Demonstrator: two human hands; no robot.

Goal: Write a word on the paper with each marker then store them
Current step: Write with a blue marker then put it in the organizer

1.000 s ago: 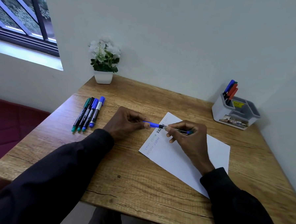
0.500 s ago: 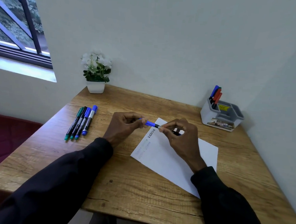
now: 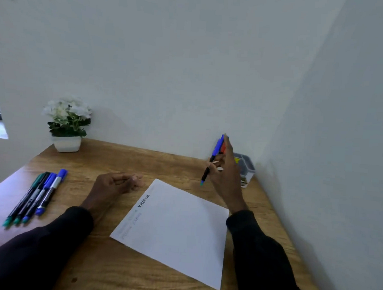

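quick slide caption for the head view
Right hand holds a blue marker near the grey organizer; left hand rests beside the paper.

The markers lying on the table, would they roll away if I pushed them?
Probably, if pushed sideways: the four markers have round barrels and lie loose, side by side, on the flat table. Pushed endwise they'd likely just slide. They look light.

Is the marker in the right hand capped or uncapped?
Capped: the blue cap covers the upper end of the marker that the right hand holds.
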